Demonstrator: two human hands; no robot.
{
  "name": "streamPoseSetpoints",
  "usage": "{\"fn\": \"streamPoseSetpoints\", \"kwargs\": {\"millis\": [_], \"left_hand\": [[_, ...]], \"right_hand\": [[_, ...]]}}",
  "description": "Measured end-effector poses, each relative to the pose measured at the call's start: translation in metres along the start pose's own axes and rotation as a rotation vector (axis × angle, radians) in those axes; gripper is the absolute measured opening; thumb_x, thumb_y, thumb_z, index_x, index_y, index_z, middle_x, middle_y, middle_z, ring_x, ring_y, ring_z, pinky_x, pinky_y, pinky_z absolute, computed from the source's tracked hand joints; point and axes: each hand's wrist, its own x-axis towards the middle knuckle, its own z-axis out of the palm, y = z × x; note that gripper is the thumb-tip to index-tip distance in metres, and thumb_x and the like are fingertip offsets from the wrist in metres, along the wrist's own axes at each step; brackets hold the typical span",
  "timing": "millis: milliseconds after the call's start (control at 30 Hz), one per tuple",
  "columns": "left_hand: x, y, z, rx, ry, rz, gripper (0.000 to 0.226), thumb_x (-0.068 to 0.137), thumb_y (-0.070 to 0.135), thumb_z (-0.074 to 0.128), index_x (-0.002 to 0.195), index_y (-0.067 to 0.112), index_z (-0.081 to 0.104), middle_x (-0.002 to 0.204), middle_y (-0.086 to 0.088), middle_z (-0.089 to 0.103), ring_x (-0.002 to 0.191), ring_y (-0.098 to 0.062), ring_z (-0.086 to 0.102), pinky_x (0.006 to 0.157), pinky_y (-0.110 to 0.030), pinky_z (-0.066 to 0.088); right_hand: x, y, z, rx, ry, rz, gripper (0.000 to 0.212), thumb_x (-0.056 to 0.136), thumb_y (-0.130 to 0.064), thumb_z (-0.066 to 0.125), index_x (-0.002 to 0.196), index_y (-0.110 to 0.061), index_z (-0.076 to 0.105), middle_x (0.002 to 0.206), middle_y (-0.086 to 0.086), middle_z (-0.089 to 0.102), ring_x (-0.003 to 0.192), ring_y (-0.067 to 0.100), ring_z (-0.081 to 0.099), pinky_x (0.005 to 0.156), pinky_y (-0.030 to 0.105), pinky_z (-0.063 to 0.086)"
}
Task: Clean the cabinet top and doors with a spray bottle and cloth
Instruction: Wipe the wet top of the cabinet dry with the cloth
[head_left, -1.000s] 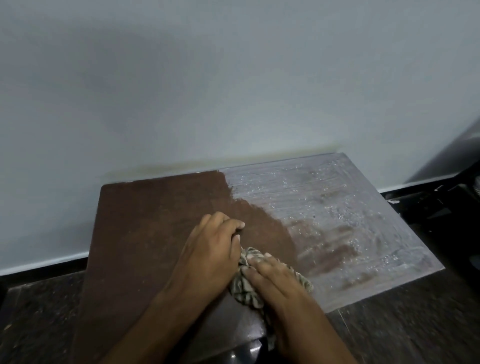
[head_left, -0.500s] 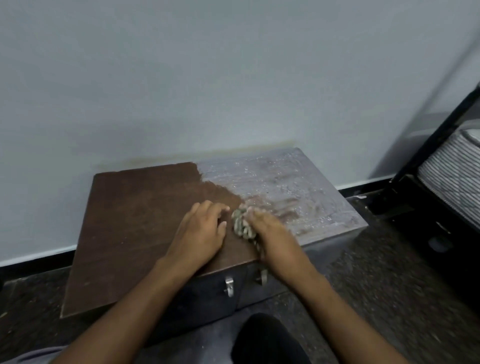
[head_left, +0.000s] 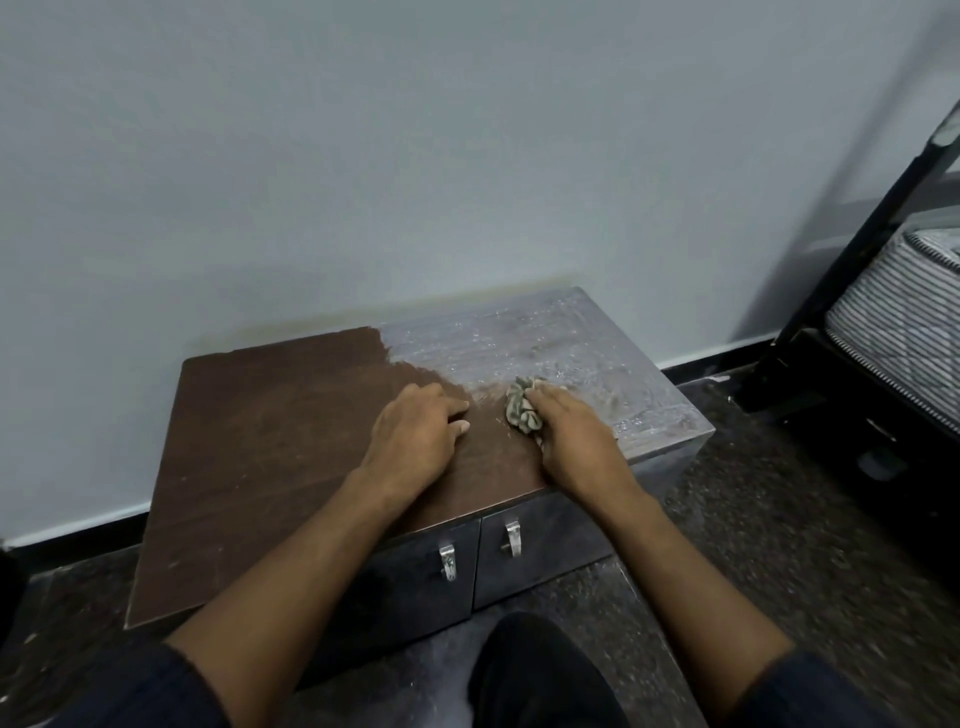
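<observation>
Both hands rest on the cabinet top (head_left: 270, 441): left hand (head_left: 415, 436) lies flat, fingers loosely curled; right hand (head_left: 574, 436) grips the bunched cloth (head_left: 522, 413), now farther from the left than half a second ago. Cloth's length runs away from the person; beyond it lies the wet grey patch (head_left: 545, 343).
</observation>
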Motion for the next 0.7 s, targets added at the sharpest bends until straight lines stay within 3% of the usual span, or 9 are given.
{"fn": "streamPoseSetpoints", "kwargs": {"millis": [200, 300, 367, 467, 567, 700], "left_hand": [[0.003, 0.005, -0.001, 0.052, -0.008, -0.020, 0.029, 0.096, 0.015, 0.050, 0.117, 0.022, 0.069, 0.092, 0.001, 0.065, 0.087, -0.018, 0.049, 0.075, -0.033, 0.044], [0.002, 0.008, -0.004, 0.034, -0.032, -0.033, 0.031, 0.097, 0.013, 0.047, 0.121, 0.021, 0.065, 0.099, -0.001, 0.066, 0.093, -0.019, 0.052, 0.080, -0.036, 0.047], [0.003, 0.009, -0.006, -0.025, -0.055, -0.072, 0.034, 0.096, 0.016, 0.047, 0.129, 0.020, 0.055, 0.109, -0.003, 0.064, 0.103, -0.023, 0.057, 0.087, -0.041, 0.049], [0.002, 0.007, -0.010, -0.190, -0.011, -0.166, 0.057, 0.093, 0.013, 0.049, 0.146, 0.015, 0.032, 0.120, -0.007, 0.056, 0.110, -0.026, 0.055, 0.094, -0.045, 0.047], [-0.002, 0.000, -0.009, -0.163, 0.072, -0.148, 0.050, 0.091, 0.009, 0.049, 0.141, 0.010, 0.041, 0.119, -0.009, 0.055, 0.111, -0.027, 0.053, 0.097, -0.043, 0.046], [-0.002, -0.006, -0.008, -0.088, 0.044, -0.130, 0.034, 0.093, 0.017, 0.054, 0.127, 0.017, 0.059, 0.120, -0.003, 0.057, 0.117, -0.019, 0.052, 0.101, -0.037, 0.045]], "right_hand": [[-0.051, -0.019, 0.014, 0.105, -0.079, -0.193, 0.057, 0.093, -0.005, 0.056, 0.146, -0.024, 0.046, 0.153, 0.000, 0.043, 0.143, 0.018, 0.035, 0.121, 0.031, 0.024], [-0.019, -0.004, 0.013, 0.082, -0.095, -0.156, 0.055, 0.093, -0.012, 0.059, 0.145, -0.024, 0.047, 0.153, 0.001, 0.045, 0.143, 0.021, 0.036, 0.119, 0.034, 0.030], [0.009, -0.007, 0.015, 0.068, -0.071, -0.097, 0.053, 0.093, -0.011, 0.055, 0.145, -0.021, 0.047, 0.154, 0.004, 0.043, 0.144, 0.023, 0.036, 0.119, 0.036, 0.029], [0.014, -0.033, 0.027, 0.111, -0.116, -0.145, 0.051, 0.096, -0.013, 0.052, 0.146, -0.017, 0.046, 0.156, 0.007, 0.040, 0.145, 0.025, 0.033, 0.122, 0.038, 0.023], [0.006, -0.033, 0.032, 0.134, -0.165, -0.267, 0.051, 0.097, -0.011, 0.053, 0.147, -0.019, 0.045, 0.156, 0.006, 0.040, 0.146, 0.024, 0.032, 0.121, 0.039, 0.026], [0.041, -0.015, 0.027, 0.104, -0.075, -0.118, 0.048, 0.095, -0.009, 0.052, 0.143, -0.017, 0.050, 0.151, 0.008, 0.047, 0.140, 0.026, 0.041, 0.118, 0.037, 0.031]]}}
